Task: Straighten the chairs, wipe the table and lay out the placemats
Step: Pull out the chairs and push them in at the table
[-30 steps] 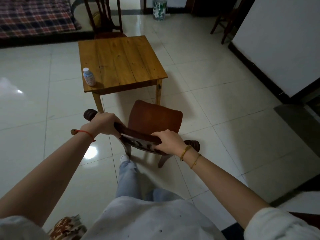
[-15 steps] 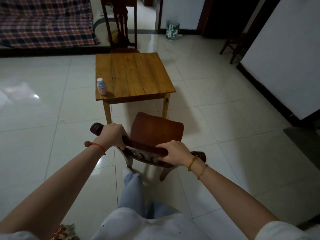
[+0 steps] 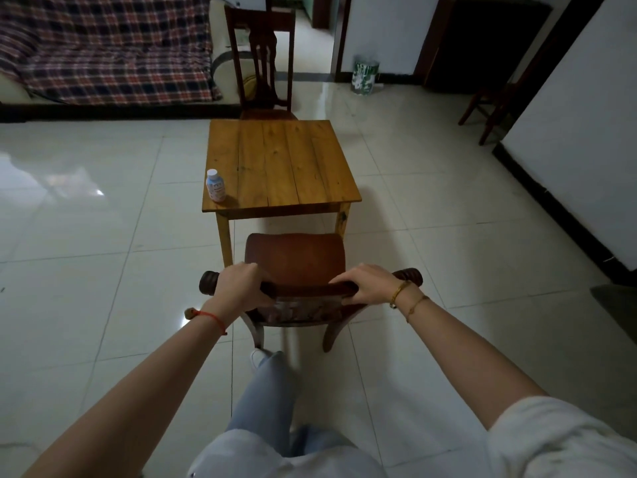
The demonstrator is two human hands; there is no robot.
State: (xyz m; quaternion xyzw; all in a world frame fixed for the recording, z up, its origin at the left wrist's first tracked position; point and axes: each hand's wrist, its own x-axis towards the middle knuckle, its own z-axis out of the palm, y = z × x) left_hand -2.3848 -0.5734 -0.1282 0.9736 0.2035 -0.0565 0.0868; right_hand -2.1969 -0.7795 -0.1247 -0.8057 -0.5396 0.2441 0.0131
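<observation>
A dark wooden chair [image 3: 295, 258] with a reddish-brown seat stands just in front of me, its seat facing the near edge of the small square wooden table [image 3: 282, 163]. My left hand [image 3: 238, 288] grips the left part of the chair's top rail and my right hand [image 3: 365, 282] grips the right part. A second dark chair [image 3: 263, 60] stands at the table's far side, its seat partly tucked under. A small white bottle [image 3: 215, 185] stands upright at the table's near left corner.
Glossy pale floor tiles [image 3: 103, 263] surround the table. A sofa with a plaid cover [image 3: 110, 50] runs along the far left. A green-and-white bin [image 3: 364, 74] stands by the far doorway, another chair [image 3: 489, 105] at the far right, a white wall [image 3: 579, 132] on the right.
The chair, held by both hands, has turned square to the table and moved closer to its near edge. My view has shifted so the table now lies straight ahead.
</observation>
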